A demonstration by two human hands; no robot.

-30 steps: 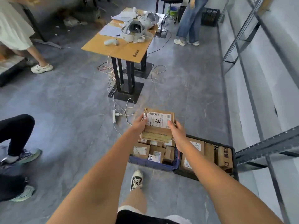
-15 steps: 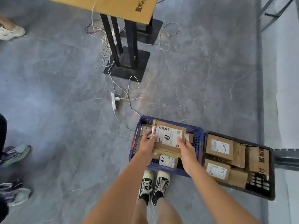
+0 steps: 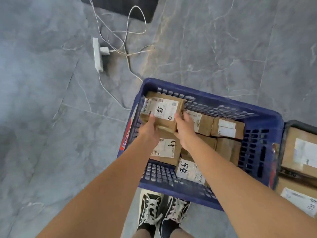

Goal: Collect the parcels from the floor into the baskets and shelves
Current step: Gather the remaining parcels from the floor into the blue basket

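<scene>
White power strip (image 3: 98, 54) lying on grey floor (image 3: 42, 117), left hand (image 3: 148, 129) and right hand (image 3: 184, 130) each curling its grip around a labelled parcel (image 3: 162, 111), holding it at the blue basket's (image 3: 262, 148) far-left corner above other parcels (image 3: 227, 128), black basket (image 3: 299, 124) touching at right.

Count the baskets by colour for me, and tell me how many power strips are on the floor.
Blue basket: 1
Black basket: 1
White power strip: 1
Total: 3
</scene>
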